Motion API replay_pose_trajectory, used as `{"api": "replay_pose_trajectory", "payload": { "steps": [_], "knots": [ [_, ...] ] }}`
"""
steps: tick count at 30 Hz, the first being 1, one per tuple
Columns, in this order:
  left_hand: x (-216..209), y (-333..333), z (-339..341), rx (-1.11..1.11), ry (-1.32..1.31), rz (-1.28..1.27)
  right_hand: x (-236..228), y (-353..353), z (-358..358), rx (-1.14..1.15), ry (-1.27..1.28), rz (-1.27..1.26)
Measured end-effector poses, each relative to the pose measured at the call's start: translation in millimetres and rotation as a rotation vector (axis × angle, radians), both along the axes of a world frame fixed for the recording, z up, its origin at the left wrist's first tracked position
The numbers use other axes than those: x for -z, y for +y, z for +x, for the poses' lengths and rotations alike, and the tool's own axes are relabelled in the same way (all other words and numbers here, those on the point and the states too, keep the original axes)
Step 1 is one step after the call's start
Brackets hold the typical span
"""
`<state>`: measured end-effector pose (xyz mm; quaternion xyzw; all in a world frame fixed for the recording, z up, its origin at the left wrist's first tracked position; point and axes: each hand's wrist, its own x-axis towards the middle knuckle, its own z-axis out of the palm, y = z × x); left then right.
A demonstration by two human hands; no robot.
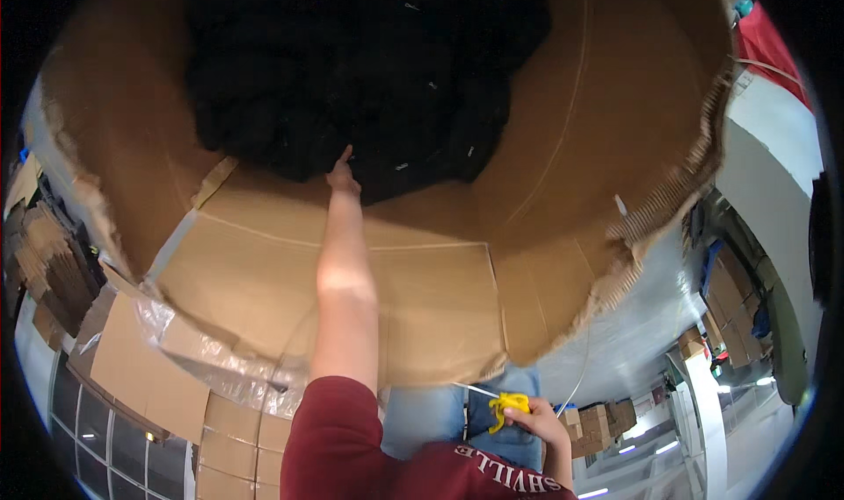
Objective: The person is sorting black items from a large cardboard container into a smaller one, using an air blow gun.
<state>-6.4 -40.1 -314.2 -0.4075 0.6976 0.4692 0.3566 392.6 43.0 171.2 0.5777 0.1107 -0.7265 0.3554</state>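
A large pile of black cloth pieces (352, 78), with small pale tags on it, lies deep in a big cardboard box (325, 311). My left arm reaches over the box's near wall. At its end my left hand (344, 178) is against the near edge of the cloth, one finger stretched out; its other fingers are hard to make out in the shadow. Low on the right, outside the box, my right hand (538, 419) is closed round a yellow plastic hand tool (508, 407). A thin white strip runs beside the tool, and its exact kind cannot be made out.
The box has a ragged, torn rim (629, 267) on the right, and clear plastic wrap (220, 355) clings to its near left side. Stacked cartons (233, 447) stand at the lower left, flattened cardboard (53, 254) at the far left. A white column (701, 412) rises at the right.
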Motion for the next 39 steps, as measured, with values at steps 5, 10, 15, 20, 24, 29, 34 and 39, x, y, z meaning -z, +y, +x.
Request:
{"api": "replay_pose_trajectory", "payload": {
  "steps": [5,10,15,20,24,29,34,39],
  "knots": [
    [-168.1,84.2,20.8,-0.003,-0.014,0.014,-29.8,8.9,0.1,-0.019,0.111,0.197],
    [-329.2,93.1,3.2,-0.168,0.021,0.442,-79.7,44.2,-22.6,0.105,0.414,0.715],
    [-454.4,129.2,31.0,0.206,0.469,0.415,-112.7,99.2,-44.4,-0.118,0.321,0.981],
    [-529.7,117.3,39.2,0.724,0.812,0.123,-150.8,132.0,-74.1,-0.258,0.241,1.205],
    [-589.9,105.5,51.8,0.721,0.981,0.385,-166.4,142.9,-87.3,-0.208,0.337,1.262],
    [-603.5,77.3,31.9,0.323,0.496,0.820,-180.1,154.5,-97.3,-0.380,0.563,1.256],
    [-610.9,61.8,26.4,0.476,0.420,0.805,-205.4,164.8,-113.7,-0.328,0.594,1.156],
    [-616.0,53.2,23.2,0.402,0.317,0.960,-218.3,170.8,-127.6,-0.388,0.636,1.096]
  ]
}}
